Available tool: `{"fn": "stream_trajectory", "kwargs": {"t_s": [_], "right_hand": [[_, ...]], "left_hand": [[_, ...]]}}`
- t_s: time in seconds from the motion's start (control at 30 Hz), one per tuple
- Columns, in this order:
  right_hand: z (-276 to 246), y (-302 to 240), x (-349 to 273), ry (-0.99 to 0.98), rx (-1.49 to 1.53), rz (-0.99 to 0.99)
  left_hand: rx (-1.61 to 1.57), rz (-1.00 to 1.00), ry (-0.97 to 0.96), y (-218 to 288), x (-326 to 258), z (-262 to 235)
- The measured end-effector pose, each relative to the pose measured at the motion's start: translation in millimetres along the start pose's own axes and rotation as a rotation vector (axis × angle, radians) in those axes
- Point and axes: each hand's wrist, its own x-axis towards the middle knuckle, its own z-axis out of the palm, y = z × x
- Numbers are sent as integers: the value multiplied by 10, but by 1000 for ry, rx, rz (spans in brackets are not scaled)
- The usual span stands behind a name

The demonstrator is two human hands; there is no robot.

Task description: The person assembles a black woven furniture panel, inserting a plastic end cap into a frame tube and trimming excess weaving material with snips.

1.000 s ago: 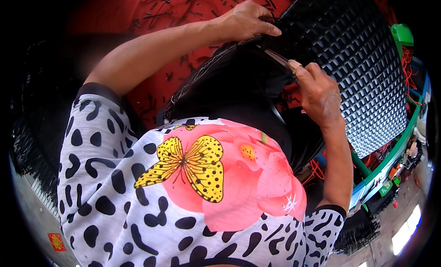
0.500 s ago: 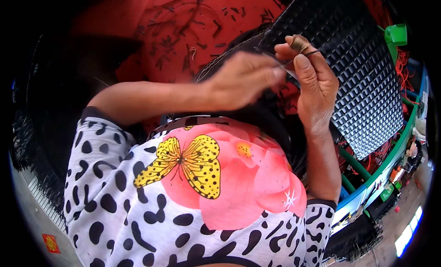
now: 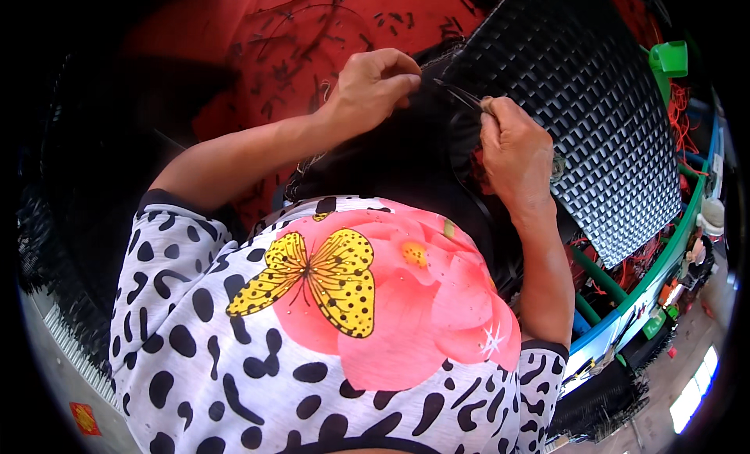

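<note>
Beside the upper left corner of a glossy black woven panel (image 3: 594,134), my left hand (image 3: 369,93) is closed in a pinch. Whatever its fingertips hold, if anything, is too fine to make out. My right hand (image 3: 519,145) lies against the panel's left edge with the fingers curled. It is shut on a slim, pointed metal tool (image 3: 464,96), whose tip points up and left toward the panel's corner, a short gap from my left fingertips. Dark material (image 3: 406,153) fills the space below and between both hands.
A red surface (image 3: 312,32) behind my left hand is strewn with short black strip scraps. A green plastic cup (image 3: 670,59) hangs at the right, near tangled red cords (image 3: 682,122). A curved green rail (image 3: 652,274) runs along the lower right.
My hands have moved apart: the left went up and left, away from the right fingers. My right hand dropped slightly and curled, and the pointed tool now shows clearly.
</note>
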Motion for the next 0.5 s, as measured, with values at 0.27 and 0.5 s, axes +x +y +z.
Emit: {"fn": "stream_trajectory", "kwargs": {"t_s": [0.27,0.5], "right_hand": [[-19,-61,-117,33,-63,1],[12,-58,-158,62,-25,-7]], "left_hand": [[-31,-51,-3,-210,132,121],[8,41,-42,-278,173,167]]}}
